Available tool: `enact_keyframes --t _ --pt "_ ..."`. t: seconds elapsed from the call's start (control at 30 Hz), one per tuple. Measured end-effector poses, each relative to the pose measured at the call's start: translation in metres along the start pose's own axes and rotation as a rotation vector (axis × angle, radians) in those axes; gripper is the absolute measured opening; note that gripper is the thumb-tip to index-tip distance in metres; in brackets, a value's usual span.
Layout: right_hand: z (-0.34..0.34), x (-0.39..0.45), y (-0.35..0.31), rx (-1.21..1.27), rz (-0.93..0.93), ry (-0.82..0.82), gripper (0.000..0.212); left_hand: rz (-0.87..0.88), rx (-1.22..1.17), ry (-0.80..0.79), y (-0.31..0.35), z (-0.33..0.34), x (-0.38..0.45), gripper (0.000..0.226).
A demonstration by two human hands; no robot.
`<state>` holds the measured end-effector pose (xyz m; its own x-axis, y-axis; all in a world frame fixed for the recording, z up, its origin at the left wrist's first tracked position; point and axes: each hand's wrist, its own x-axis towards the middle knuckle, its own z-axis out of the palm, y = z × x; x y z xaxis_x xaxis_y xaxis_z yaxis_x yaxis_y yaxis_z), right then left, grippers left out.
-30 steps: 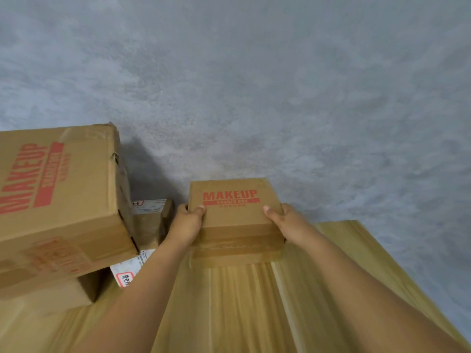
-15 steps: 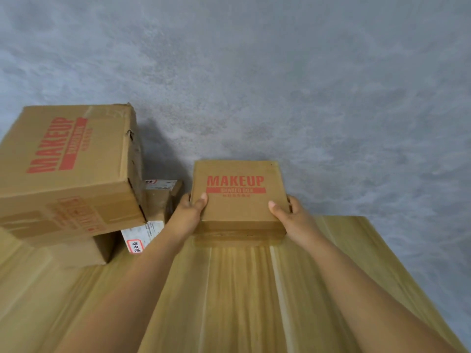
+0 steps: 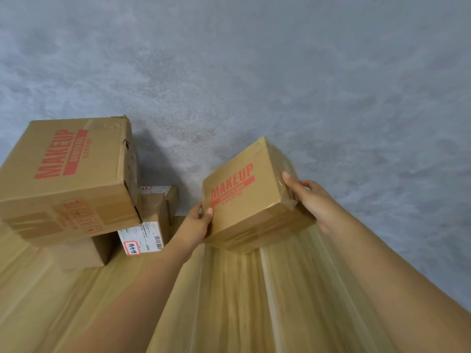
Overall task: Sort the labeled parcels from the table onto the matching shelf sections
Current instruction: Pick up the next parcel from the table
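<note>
So both hands are on the small box (image 3: 244, 197), the brown cardboard one with MAKEUP printed in red on top. It's tilted, turned at an angle so one corner points toward the grey wall (image 3: 280, 72), and its lower edge sits right at the wooden table (image 3: 229, 301); can't really tell whether it's touching the wood or just lifted off it. The sides look wrapped in clear tape.

The left hand (image 3: 195, 226) grips the near left corner, thumb on top of the box next to the red print, the rest of the fingers tucked round the side where I can't see them. The right hand (image 3: 313, 202) holds the right side, thumb pressed up along the top edge, fingers curled round the far side. So both sets of fingers are closed round the box, not spread.

Off to the left there's a big box (image 3: 68, 174), also stamped MAKEUP in red, with some faded red handling symbols on its front. It's stacked on a lower plain box (image 3: 84, 253) that pokes out underneath. Squeezed between that stack and the left hand is a narrower parcel (image 3: 155, 215) with a white shipping label (image 3: 141, 236) on its near face, barcode and a red-bordered sticker with characters I can't read. Another white label sits on its top.

All of it is pushed back against the wall, and the stack is well apart from the small box.
</note>
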<state>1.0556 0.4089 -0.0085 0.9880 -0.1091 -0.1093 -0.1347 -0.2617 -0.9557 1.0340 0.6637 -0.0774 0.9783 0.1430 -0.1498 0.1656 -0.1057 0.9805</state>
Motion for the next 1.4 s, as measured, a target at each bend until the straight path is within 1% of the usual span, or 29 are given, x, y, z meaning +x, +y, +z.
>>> enact_keyframes --t 0.07,0.13,0.17,0.2,0.27,0.33,0.37,0.43,0.47,0.5,0.53,0.57,0.6,0.67,0.7,0.73,0.77,0.8,0.83,0.9,0.93,1.0,1.03,1.07,1.13,1.17,1.2,1.3,1.4 --pt "0.0 -0.007 -0.015 -0.073 -0.089 0.021 0.102 0.069 0.174 -0.017 0.011 0.009 -0.005 0.052" --pt "0.004 -0.007 -0.025 -0.232 -0.182 0.045 0.104 0.077 0.202 -0.112 0.026 0.014 -0.011 0.049" --pt "0.007 -0.008 -0.029 -0.33 -0.216 0.049 0.109 0.042 0.152 -0.187 0.037 0.015 -0.015 0.048" --pt "0.012 -0.011 -0.033 -0.407 -0.25 0.048 0.11 -0.001 0.072 -0.274 0.047 0.016 -0.018 0.053" --pt "0.019 -0.016 -0.035 -0.454 -0.302 0.057 0.105 -0.04 -0.054 -0.402 0.064 0.017 -0.017 0.069" --pt "0.024 -0.021 -0.035 -0.436 -0.35 0.07 0.096 0.0 -0.032 -0.376 0.076 0.017 -0.017 0.071" --pt "0.025 -0.023 -0.033 -0.411 -0.378 0.066 0.085 0.013 -0.007 -0.319 0.078 0.015 -0.017 0.068" --pt "0.026 -0.023 -0.033 -0.31 -0.412 0.026 0.049 0.009 -0.04 -0.208 0.073 0.006 -0.012 0.061" --pt "0.026 -0.022 -0.032 -0.217 -0.393 -0.016 0.032 0.0 -0.088 -0.178 0.07 0.0 -0.009 0.057" --pt "0.027 -0.021 -0.031 -0.107 -0.345 -0.067 0.023 -0.005 -0.125 -0.153 0.068 -0.009 -0.007 0.054" --pt "0.029 -0.02 -0.028 -0.023 -0.284 -0.107 0.026 -0.004 -0.125 -0.121 0.066 -0.018 -0.006 0.052" --pt "0.031 -0.018 -0.022 -0.011 -0.234 -0.119 0.03 0.003 -0.09 -0.075 0.065 -0.027 -0.005 0.051" --pt "0.032 -0.017 -0.015 -0.066 -0.195 -0.104 0.037 0.012 -0.042 -0.03 0.064 -0.035 -0.005 0.05" --pt "0.033 -0.017 0.004 -0.265 -0.054 -0.064 0.067 0.04 0.008 0.017 0.059 -0.05 -0.004 0.05" --pt "0.034 -0.019 0.013 -0.308 0.054 -0.072 0.084 0.054 0.013 0.014 0.056 -0.056 -0.005 0.053" --pt "0.035 -0.022 0.022 -0.276 0.163 -0.114 0.095 0.065 0.013 0.002 0.053 -0.061 -0.006 0.056" --pt "0.037 -0.025 0.029 -0.202 0.249 -0.183 0.1 0.074 0.014 -0.004 0.051 -0.065 -0.006 0.058" --pt "0.039 -0.027 0.034 -0.124 0.297 -0.259 0.098 0.084 0.003 -0.004 0.049 -0.068 -0.008 0.057" --pt "0.04 -0.029 0.037 -0.089 0.299 -0.318 0.095 0.09 -0.018 0.001 0.048 -0.069 -0.01 0.055" --pt "0.043 -0.03 0.038 -0.116 0.229 -0.357 0.088 0.071 -0.028 0.033 0.049 -0.073 -0.015 0.05" --pt "0.044 -0.03 0.037 -0.143 0.194 -0.342 0.083 0.036 -0.009 0.024 0.051 -0.075 -0.018 0.057" --pt "0.045 -0.028 0.034 -0.147 0.145 -0.298 0.074 -0.04 0.045 -0.068 0.056 -0.076 -0.024 0.096" --pt "0.044 -0.027 0.032 -0.127 0.122 -0.28 0.074 -0.049 0.069 -0.114 0.057 -0.075 -0.026 0.108" --pt "0.043 -0.029 0.029 -0.104 0.094 -0.266 0.079 -0.039 0.077 -0.139 0.059 -0.073 -0.028 0.112" --pt "0.038 -0.032 0.024 -0.066 0.043 -0.224 0.09 -0.024 0.028 -0.146 0.059 -0.07 -0.03 0.108" --pt "0.035 -0.034 0.022 -0.053 0.019 -0.193 0.089 -0.019 -0.011 -0.15 0.059 -0.068 -0.031 0.101" --pt "0.031 -0.036 0.02 -0.039 -0.004 -0.163 0.084 -0.013 -0.052 -0.161 0.058 -0.067 -0.032 0.092" --pt "0.016 -0.04 0.014 0.055 -0.042 -0.11 0.058 0.017 -0.165 -0.235 0.054 -0.062 -0.035 0.067" --pt "0.001 -0.049 0.008 0.203 -0.056 -0.173 0.048 0.016 -0.259 -0.267 0.052 -0.048 -0.044 0.055"
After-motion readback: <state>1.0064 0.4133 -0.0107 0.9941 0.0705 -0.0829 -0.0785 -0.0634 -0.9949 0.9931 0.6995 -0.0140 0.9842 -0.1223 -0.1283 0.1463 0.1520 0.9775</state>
